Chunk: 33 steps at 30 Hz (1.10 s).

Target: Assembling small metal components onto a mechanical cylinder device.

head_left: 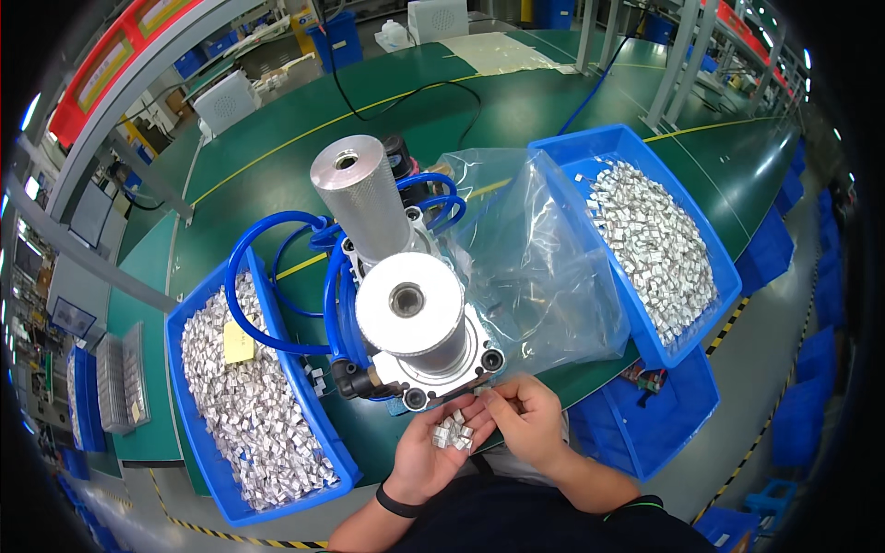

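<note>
My left hand (426,458) is palm up at the front of a pneumatic press, cupped under a small heap of silvery-white block-like parts (453,431). Its fingertips reach toward the press's lower front edge. Beside it my right hand (529,417) is closed in a pinch at that same edge; whatever lies between its thumb and finger is too small and too covered to make out. The press has two upright metal cylinders, a nearer one (411,309) and a farther knurled one (363,198), with blue air hoses (241,267) looping to the left. Its working area is hidden beneath the near cylinder.
A blue bin (339,464) full of similar parts, with a yellow note (238,342) on them, stands at left. Another filled blue bin (590,140) is at right, beside a clear plastic bag (553,304). Below it sits a lower blue bin (678,405). A black cable (355,109) crosses the green table (516,97).
</note>
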Tool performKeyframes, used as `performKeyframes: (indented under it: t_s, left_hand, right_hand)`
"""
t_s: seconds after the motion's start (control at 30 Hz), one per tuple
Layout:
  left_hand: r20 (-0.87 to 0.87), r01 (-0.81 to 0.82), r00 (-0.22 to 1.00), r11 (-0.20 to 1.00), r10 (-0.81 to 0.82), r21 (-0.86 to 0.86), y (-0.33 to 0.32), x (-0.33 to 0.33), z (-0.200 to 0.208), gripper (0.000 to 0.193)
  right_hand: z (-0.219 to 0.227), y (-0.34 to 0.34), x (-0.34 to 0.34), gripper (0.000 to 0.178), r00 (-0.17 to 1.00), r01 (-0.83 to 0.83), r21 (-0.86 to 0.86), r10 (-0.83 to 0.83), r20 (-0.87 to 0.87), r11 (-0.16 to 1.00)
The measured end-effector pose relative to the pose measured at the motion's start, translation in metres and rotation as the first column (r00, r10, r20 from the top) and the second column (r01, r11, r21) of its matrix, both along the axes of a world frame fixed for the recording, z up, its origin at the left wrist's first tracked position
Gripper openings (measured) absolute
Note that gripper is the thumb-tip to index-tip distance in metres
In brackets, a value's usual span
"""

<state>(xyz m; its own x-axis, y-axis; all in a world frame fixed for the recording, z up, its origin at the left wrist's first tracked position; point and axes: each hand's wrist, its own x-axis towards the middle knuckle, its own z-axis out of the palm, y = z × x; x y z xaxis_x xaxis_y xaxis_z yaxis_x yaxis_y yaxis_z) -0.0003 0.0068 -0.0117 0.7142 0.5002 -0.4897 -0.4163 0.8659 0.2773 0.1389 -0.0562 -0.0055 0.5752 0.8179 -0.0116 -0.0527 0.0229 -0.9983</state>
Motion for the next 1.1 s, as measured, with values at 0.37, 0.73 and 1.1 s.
performKeyframes:
  t_s: [0.37, 0.73, 1.1]
  left_hand:
    - [0.069, 0.005, 0.998, 0.999, -0.001, -0.051, -0.002, -0.009, -0.009, 0.039]
    - [0.057, -0.004, 0.998, 0.999, 0.007, -0.051, -0.002, -0.007, -0.009, 0.040]
    - [0.083, -0.008, 0.996, 0.998, 0.012, -0.054, -0.002, -0.009, -0.011, 0.041]
  right_hand:
    - [-0.012, 0.003, -0.010, 0.014, 0.996, 0.087, 0.064, -0.085, -0.039, 0.994]
    - [-0.016, 0.003, -0.010, 0.015, 0.996, 0.088, 0.033, -0.089, 0.014, 0.996]
    - [-0.010, 0.004, -0.010, 0.017, 0.995, 0.078, 0.010, -0.078, 0.055, 0.997]
